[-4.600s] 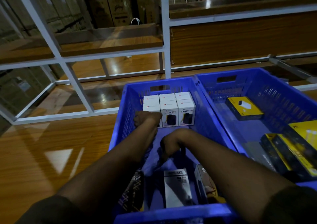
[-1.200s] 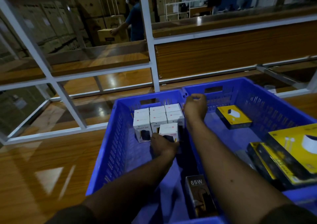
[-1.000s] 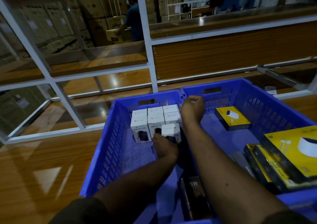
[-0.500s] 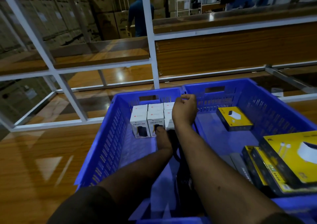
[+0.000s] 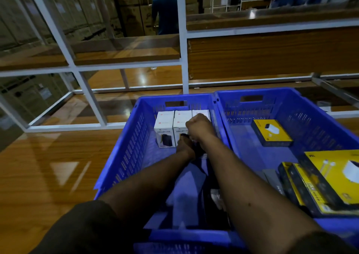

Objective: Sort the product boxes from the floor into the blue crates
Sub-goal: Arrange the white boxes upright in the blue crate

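Now I am reaching both arms into the left blue crate (image 5: 124,156), where the white boxes (image 5: 164,131) are standing in rows against its far wall. My left hand (image 5: 184,146) is lying low in front of the middle box; whether its fingers are gripping anything I cannot tell. My right hand (image 5: 200,126) is curling down over the rightmost white box, knuckles up. Beside it, the right blue crate (image 5: 320,121) is holding yellow boxes (image 5: 272,135).
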`<action>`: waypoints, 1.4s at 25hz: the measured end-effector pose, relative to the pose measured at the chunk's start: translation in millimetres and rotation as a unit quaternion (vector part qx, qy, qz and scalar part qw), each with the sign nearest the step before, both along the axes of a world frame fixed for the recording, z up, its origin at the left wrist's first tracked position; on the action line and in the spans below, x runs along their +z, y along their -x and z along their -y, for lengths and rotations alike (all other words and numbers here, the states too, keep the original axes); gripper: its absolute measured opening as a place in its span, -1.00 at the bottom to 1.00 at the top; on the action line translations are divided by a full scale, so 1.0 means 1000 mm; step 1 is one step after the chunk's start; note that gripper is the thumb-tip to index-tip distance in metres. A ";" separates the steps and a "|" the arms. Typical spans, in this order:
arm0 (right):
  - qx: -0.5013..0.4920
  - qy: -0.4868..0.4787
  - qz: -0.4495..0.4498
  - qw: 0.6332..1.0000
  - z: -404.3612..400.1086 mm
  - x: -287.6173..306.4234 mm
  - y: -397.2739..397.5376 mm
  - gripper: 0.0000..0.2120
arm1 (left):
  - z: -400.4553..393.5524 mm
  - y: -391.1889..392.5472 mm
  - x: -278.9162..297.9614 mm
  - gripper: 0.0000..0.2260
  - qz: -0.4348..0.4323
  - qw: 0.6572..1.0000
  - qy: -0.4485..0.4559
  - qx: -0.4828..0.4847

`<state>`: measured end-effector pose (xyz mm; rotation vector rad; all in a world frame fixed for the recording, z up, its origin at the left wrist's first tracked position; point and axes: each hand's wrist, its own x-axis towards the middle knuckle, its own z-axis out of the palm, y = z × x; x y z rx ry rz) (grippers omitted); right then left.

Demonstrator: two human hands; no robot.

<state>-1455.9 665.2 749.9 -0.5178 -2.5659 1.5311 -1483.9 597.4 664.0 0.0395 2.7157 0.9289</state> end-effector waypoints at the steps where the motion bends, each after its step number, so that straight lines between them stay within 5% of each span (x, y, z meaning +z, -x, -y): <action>1: 0.048 -0.019 0.044 0.998 0.002 -0.004 0.001 -0.87 | 0.007 0.001 0.007 -0.57 0.003 1.000 0.015 -0.025; 7: 0.189 -0.208 0.195 0.940 0.004 -0.013 -0.016 -0.85 | 0.051 -0.020 0.047 -0.60 0.063 0.985 0.119 -0.107; 12: 0.356 -0.422 0.392 0.736 0.019 -0.018 -0.043 -0.65 | 0.078 -0.044 0.064 -0.58 0.080 0.991 -0.027 -0.101; 15: 0.355 -0.422 0.472 0.689 0.025 -0.018 -0.058 -0.60 | 0.087 -0.055 0.065 -0.55 0.082 0.989 -0.077 -0.095; 23: 0.314 -0.310 0.514 0.736 0.024 -0.032 -0.077 -0.67 | 0.091 -0.064 0.049 -0.61 0.073 0.988 -0.084 -0.111; 26: 0.234 -0.225 0.395 0.859 0.016 -0.037 -0.080 -0.76 | 0.086 -0.063 0.050 -0.82 0.065 0.985 -0.125 -0.103; 29: 0.070 -0.007 0.215 0.974 0.007 -0.030 -0.077 -0.85 | 0.082 -0.062 0.056 -0.79 0.075 0.976 -0.202 -0.042; 32: -0.022 0.180 0.091 0.979 0.002 -0.022 -0.068 -0.87 | 0.085 -0.061 0.068 -0.60 0.116 0.936 -0.329 0.041; 35: -0.053 0.283 0.033 0.957 0.000 -0.015 -0.058 -0.74 | 0.094 -0.062 0.083 -0.69 0.218 0.882 -0.414 0.047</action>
